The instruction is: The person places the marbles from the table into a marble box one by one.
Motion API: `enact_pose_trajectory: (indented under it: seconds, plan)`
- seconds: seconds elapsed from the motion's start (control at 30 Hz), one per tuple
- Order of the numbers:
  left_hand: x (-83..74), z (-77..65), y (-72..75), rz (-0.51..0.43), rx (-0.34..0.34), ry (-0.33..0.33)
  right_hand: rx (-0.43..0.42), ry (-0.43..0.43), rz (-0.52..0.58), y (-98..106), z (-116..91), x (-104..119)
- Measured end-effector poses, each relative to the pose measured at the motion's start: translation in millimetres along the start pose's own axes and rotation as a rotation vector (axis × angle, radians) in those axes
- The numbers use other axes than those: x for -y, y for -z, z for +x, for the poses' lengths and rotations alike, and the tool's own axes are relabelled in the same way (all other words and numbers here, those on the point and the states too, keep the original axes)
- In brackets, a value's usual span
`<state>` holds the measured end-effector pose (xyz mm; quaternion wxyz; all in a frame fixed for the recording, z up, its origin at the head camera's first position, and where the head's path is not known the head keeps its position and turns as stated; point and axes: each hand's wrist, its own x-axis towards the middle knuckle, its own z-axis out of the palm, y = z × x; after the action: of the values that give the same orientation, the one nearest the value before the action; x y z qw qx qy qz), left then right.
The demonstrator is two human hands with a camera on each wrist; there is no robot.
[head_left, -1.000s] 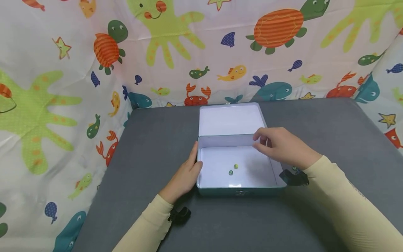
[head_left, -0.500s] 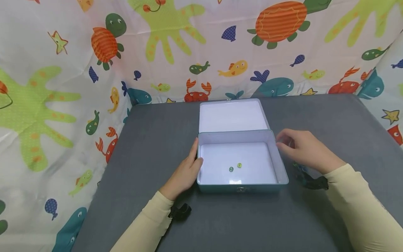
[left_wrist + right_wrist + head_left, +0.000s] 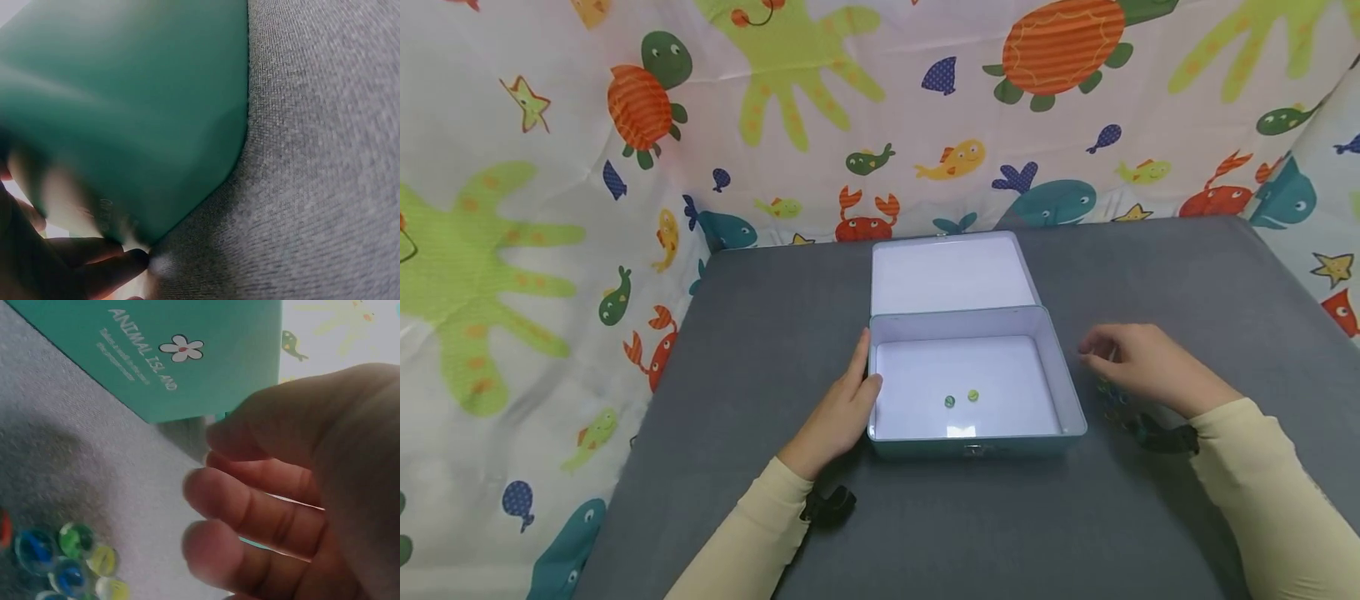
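A teal tin box (image 3: 977, 450) with a white inside stands on the table, its lid (image 3: 953, 272) laid back. Two marbles lie on its floor, a green marble (image 3: 950, 402) and a yellow-green marble (image 3: 973, 396). My left hand (image 3: 841, 417) holds the box's left side, thumb at the rim and fingers along the outer wall. My right hand (image 3: 1138, 367) hovers right of the box, fingers loosely bent, and nothing shows between them in the right wrist view. Near it several glass marbles (image 3: 69, 575) lie clustered on the table, mostly hidden by hand and wrist in the head view.
A grey cloth (image 3: 760, 333) covers the table. Behind and at both sides hangs a white curtain (image 3: 820, 183) printed with sea animals. Black wrist cameras are strapped under the left wrist (image 3: 829, 504) and the right wrist (image 3: 1165, 437).
My right hand has moved from over the box's right rim to the table at the right. The yellow-green marble has rolled slightly right. The left hand keeps its hold.
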<state>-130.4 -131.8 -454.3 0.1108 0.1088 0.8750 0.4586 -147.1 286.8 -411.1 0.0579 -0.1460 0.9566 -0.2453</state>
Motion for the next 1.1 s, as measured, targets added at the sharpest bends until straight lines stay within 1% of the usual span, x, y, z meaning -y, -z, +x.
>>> enact_pose_trajectory:
  seconds: [0.2, 0.43, 0.67, 0.8, 1.1]
  plan:
    - [-0.3, -0.6, 0.7, 0.000, -0.005, -0.009, 0.012, 0.020, -0.041, -4, -3, -14]
    - [-0.1, 0.3, 0.7, -0.005, -0.011, -0.011, 0.046, -0.019, -0.081, -3, -6, -28]
    - [-0.3, 0.8, 1.6, -0.002, -0.009, -0.004, 0.091, -0.044, -0.076, -7, -8, -31]
    - [-0.7, 0.1, 2.1, -0.002, -0.013, 0.015, 0.091, -0.039, -0.080, -9, -7, -32]
    - [-0.4, 0.1, 2.0, 0.006, -0.009, 0.019, 0.093, -0.029, -0.070, -11, -7, -32]
